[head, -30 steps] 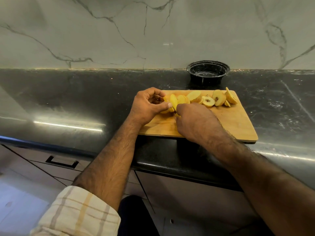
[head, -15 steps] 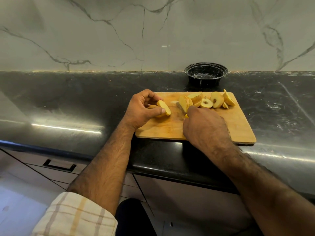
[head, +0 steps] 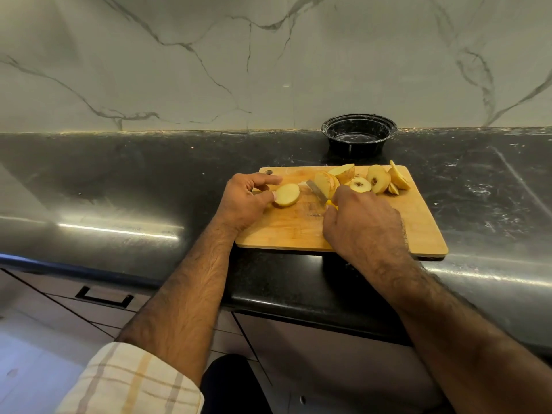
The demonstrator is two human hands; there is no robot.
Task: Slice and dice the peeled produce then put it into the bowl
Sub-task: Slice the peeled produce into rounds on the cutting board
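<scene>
A wooden cutting board lies on the dark counter. My left hand pinches a pale yellow end piece of the produce flat on the board's left part. My right hand grips a yellow-handled knife; its blade points away from me and leans against a stack of slices. Several more slices, some showing seeds, lie along the board's far right edge. A black bowl stands behind the board against the wall, with nothing visible inside.
The dark counter stretches to both sides, backed by a white marble wall. Its front edge runs just below the board. Drawers with a black handle sit below at the left.
My left hand has drawn one piece away to the left, off the stack. The knife has shifted right with the cut slices, and its blade now shows between the two.
</scene>
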